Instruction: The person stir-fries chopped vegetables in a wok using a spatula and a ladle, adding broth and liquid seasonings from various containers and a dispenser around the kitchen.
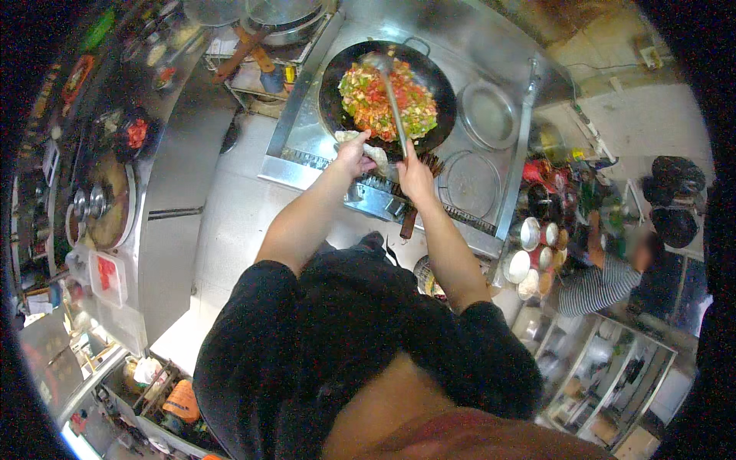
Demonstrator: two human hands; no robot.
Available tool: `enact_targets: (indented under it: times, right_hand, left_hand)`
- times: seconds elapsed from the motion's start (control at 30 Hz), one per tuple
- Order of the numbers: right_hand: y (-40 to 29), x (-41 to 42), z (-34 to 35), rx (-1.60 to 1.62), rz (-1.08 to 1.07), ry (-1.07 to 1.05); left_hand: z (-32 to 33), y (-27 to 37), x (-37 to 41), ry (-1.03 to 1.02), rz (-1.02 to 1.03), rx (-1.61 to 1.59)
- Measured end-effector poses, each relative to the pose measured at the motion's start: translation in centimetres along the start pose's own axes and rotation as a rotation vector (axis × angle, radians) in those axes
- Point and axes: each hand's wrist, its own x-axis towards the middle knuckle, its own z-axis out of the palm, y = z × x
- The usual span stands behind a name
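Observation:
A large dark wok sits on the steel cooking range, holding a chopped mix of red, green and pale pieces. My left hand grips a folded pale cloth at the wok's near rim. The wok's near handle, if there is one, is hidden under cloth and fingers. In my right hand is the long handle of a metal ladle. Its bowl reaches into the far side of the food and looks blurred. A brush-like tool with a brown handle lies below my right wrist at the range's front edge.
Right of the wok are a round metal lid or pan and a ring-shaped burner area. Several seasoning bowls stand further right, near a person in a striped shirt. A steel counter runs along the left, bearing a plastic tub.

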Motion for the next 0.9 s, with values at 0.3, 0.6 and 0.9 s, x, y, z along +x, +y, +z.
enact_targets:
  times: [0.3, 0.6, 0.9]
  right_hand:
    - [3.8, -14.5, -12.4, -0.121, -0.052, -0.199]
    - [2.0, -15.0, -11.5, -0.041, 0.187, -0.218]
    - [4.1, -16.6, -20.0, 0.022, 0.087, -0.371]
  left_hand:
    - [4.3, -2.5, -0.5, 0.326, 0.177, 0.021]
    - [0.1, -10.5, -7.5, 0.356, 0.441, 0.093]
    - [4.8, -3.1, -7.5, 0.394, 0.358, 0.118]
